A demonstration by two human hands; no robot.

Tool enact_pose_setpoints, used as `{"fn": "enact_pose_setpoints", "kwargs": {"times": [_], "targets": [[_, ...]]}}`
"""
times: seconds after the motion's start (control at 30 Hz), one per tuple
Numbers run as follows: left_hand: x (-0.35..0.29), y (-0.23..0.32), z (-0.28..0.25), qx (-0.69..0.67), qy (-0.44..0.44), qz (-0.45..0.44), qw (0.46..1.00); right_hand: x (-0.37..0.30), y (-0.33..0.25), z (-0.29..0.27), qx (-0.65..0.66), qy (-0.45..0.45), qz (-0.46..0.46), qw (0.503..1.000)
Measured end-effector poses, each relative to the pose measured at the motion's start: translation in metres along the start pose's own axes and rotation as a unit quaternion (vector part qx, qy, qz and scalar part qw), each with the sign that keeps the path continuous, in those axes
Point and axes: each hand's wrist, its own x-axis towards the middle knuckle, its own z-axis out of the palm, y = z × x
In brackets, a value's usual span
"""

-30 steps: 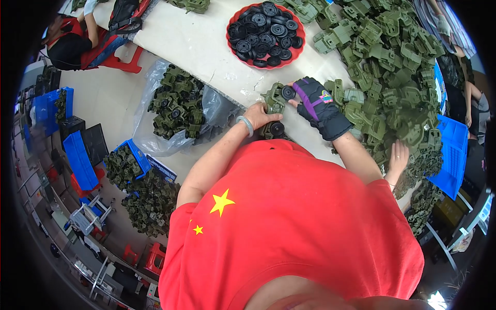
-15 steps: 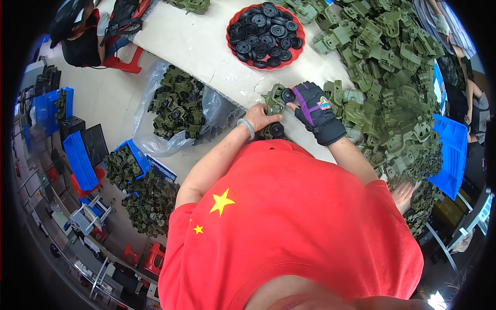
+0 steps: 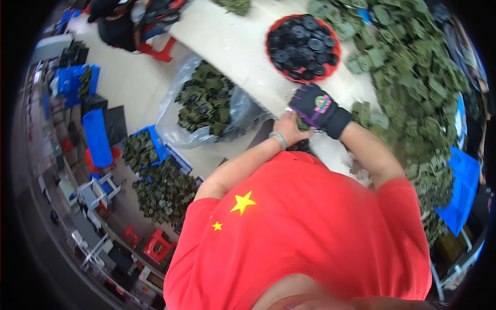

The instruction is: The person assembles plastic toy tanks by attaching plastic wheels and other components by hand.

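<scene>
At the near edge of the table, my left hand (image 3: 291,130), bare with a pale bracelet, is closed around a green plastic toy-vehicle body (image 3: 303,124). Only a small bit of it shows between the hands. Against its far side is my right hand (image 3: 314,107), in a black and purple fingerless glove, with its fingers curled down. Motion blur and the glove hide what those fingertips hold. Beyond the hands a red scalloped bowl (image 3: 338,58) is full of black toy wheels (image 3: 302,44).
Green toy bodies (image 3: 413,88) lie heaped along the right side, by a blue crate (image 3: 461,188). Left of the table, a clear plastic bag (image 3: 170,121) holds assembled green pieces (image 3: 206,101). Further left, more pieces (image 3: 163,191) fill blue crates. A person (image 3: 116,28) sits at upper left.
The view has shifted, so the scene lies further right and is blurred. My right hand has closed in over the toy body; the wheel it held in front of its fingers no longer shows.
</scene>
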Motion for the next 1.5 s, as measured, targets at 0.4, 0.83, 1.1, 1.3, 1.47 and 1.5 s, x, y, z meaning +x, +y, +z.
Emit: {"fn": "enact_pose_setpoints", "kwargs": {"times": [0.4, 0.83, 1.1, 1.3, 1.47, 1.5], "targets": [[-0.006, 0.01, -0.009, -0.009, 0.0, -0.036, 0.999, 0.015, 0.005, -0.002, 0.026, -0.058, 0.039, 0.997], [-0.006, 0.003, 0.0, -0.004, 0.021, -0.019, 1.0, 0.012, 0.0, 0.019, 0.011, 0.064, 0.312, 0.948], [-0.006, 0.022, -0.031, -0.004, -0.056, -0.063, 0.996, 0.015, -0.011, 0.014, -0.015, 0.126, 0.276, 0.953], [-0.006, 0.008, -0.014, -0.041, -0.035, -0.049, 0.997, 0.014, -0.028, 0.006, -0.034, 0.142, 0.258, 0.955], [-0.004, 0.008, -0.038, -0.036, -0.061, -0.019, 0.997, 0.013, -0.015, 0.028, -0.03, 0.103, 0.4, 0.91], [-0.003, 0.007, -0.038, -0.041, -0.062, -0.011, 0.997, 0.017, -0.012, 0.027, -0.032, 0.107, 0.4, 0.91]]}}
